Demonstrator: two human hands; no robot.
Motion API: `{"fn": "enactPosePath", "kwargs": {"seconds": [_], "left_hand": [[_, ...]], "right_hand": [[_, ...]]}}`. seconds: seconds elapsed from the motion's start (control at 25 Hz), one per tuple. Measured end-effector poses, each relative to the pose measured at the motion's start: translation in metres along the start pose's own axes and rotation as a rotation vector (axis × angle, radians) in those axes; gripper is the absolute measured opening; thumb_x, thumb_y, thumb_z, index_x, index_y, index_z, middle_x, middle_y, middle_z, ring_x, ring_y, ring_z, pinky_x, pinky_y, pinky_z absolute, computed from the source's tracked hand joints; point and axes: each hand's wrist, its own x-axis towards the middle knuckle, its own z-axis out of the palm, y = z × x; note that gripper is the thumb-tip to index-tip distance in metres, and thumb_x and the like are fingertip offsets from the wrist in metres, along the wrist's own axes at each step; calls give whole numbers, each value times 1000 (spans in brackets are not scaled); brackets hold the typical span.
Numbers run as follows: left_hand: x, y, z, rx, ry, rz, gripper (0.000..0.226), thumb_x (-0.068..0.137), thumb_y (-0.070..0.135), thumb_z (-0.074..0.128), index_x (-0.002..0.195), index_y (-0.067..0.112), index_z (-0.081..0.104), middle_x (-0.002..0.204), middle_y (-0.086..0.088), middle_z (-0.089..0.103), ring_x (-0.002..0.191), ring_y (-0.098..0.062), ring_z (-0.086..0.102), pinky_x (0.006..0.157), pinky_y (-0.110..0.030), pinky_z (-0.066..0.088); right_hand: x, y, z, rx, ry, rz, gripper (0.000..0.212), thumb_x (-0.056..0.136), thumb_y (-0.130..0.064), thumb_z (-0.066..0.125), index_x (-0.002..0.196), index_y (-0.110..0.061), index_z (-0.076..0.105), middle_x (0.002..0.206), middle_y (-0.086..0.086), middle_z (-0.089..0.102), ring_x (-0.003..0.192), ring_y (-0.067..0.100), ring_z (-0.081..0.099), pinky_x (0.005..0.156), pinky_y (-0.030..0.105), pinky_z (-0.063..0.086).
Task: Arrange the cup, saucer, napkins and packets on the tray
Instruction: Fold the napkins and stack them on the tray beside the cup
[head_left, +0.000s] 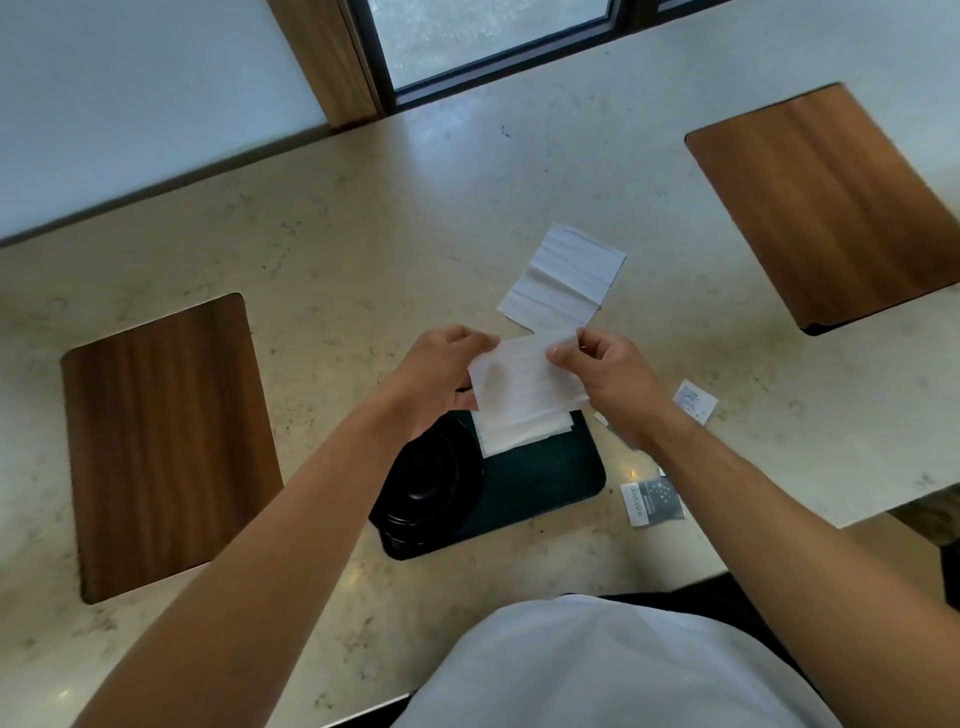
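A white napkin (524, 379) is held above the dark tray (540, 483) by both hands, left hand (441, 374) and right hand (608, 379), fingers pinched on its edges.

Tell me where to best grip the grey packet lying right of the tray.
Probably by the grey packet's right edge, coming from the right: it lies flat on the counter, apart from the tray, and that side is open. Slide a fingertip under, then pinch.

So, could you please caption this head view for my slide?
Both hands, left hand and right hand, hold a white paper napkin above the dark rectangular tray.
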Motion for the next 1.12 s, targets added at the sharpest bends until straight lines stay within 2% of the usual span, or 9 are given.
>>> {"fn": "enactPosePath", "kwargs": {"seconds": [0.08,0.12,0.24,0.4,0.48,0.68,0.84,0.92,1.12], "left_hand": [[8,-11,2,90,37,-32,15,92,24,75,97,11,71,113,-22,73,101,-39,73,89,-56,61],[11,-15,4,119,48,-40,15,91,21,77,99,9,71,113,-20,73,101,-36,74,86,-53,62],[18,-27,4,190,69,-58,13,88,8,77,101,8,72,108,-14,72,96,-29,74,73,-43,66],[24,-38,2,327,106,0,6,88,8,72,94,9,73,98,-12,72,92,-30,73,72,-48,66],[28,-38,1,427,108,43,2,88,12,71,89,12,72,94,-11,74,87,-28,74,71,-46,66],[38,-36,-5,705,77,105,5,89,19,71,84,20,71,86,0,73,66,-17,72,65,-31,63],[43,-39,-7,795,60,130,5,88,17,71,91,20,74,87,4,72,71,-10,67,66,-25,56],[45,-41,-8,804,63,132,9,88,13,70,94,17,75,87,4,71,71,-8,65,67,-24,55],[46,-41,-10,828,70,145,12,89,10,67,97,12,76,86,2,70,73,-10,64,69,-26,55]], "right_hand": [[1,9,2,-30,45,50,13,93,-25,72,101,-15,75,95,-1,79,85,13,75,75,26,60],[2,13,2,-55,65,74,11,93,-24,71,101,-16,74,93,-2,79,83,12,75,74,26,60],[3,26,6,-136,139,146,11,94,-24,69,103,-17,72,96,1,77,88,18,74,79,35,61],[5,37,9,-204,183,192,11,93,-24,70,101,-17,72,101,2,74,94,22,70,88,42,59],[7,39,11,-233,190,203,12,93,-25,69,102,-18,71,101,0,73,94,20,69,87,41,59],[13,44,16,-365,229,195,15,96,-30,66,103,-18,71,95,-10,70,90,10,66,73,27,51],[15,49,18,-484,239,174,22,98,-30,64,111,-15,73,95,-7,68,81,0,59,75,26,48],[16,49,19,-527,233,163,24,98,-30,64,111,-13,74,95,-5,69,79,3,61,72,25,47],[15,50,20,-556,217,163,26,98,-30,64,111,-11,75,96,-4,69,90,15,65,81,29,49]]}}
